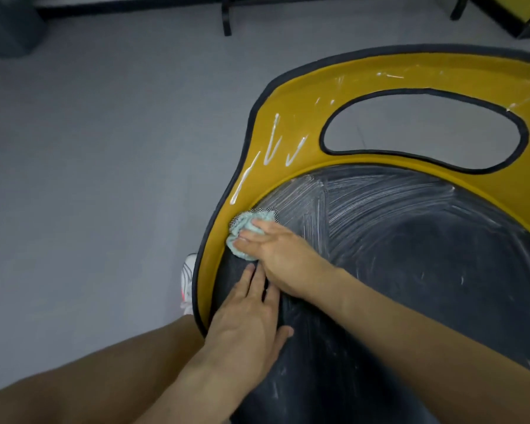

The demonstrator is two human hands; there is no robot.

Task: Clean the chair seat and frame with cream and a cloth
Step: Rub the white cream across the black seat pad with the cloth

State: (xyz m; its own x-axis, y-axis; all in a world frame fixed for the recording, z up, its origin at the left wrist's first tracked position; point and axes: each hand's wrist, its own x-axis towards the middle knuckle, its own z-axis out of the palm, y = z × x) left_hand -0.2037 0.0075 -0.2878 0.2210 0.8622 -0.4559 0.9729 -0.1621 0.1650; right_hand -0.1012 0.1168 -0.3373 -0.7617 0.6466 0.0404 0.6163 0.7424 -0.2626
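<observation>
the dark chair seat [410, 286] fills the view from 3 to 6 o'clock. its upper half is covered in thin white streaks, spread in arcs and fans, while the part toward 6 o'clock is only faintly marked. so the seat is judged to be creamed and partly rubbed, not yet wiped clean.

the yellow frame [441, 78] is wrapped round the seat from 8 o'clock over to 2 o'clock, with an oval cut-out [423, 130] at 1 o'clock. most of the frame's work is judged to be left.

the left hand [248, 319] is laid flat on the seat at 7 o'clock, fingers straight and together, with nothing held; the chair is probably being steadied by it. the right hand [279, 249] is placed just above it, near the middle of the view. its fingers are stretched almost straight over the cloth [242, 228], which is pressed down rather than plainly gripped (the thumb is hidden, so a pinch underneath cannot be ruled out).

the pale green cloth is bunched up at the seam where the seat meets the frame, at 9 o'clock of the seat and touching both.

the cream lines [273, 142] are seen lying raw and unspread on the frame at 10 to 11 o'clock, with thinner traces toward 1 o'clock. these are yet to be worked in and wiped off.
</observation>
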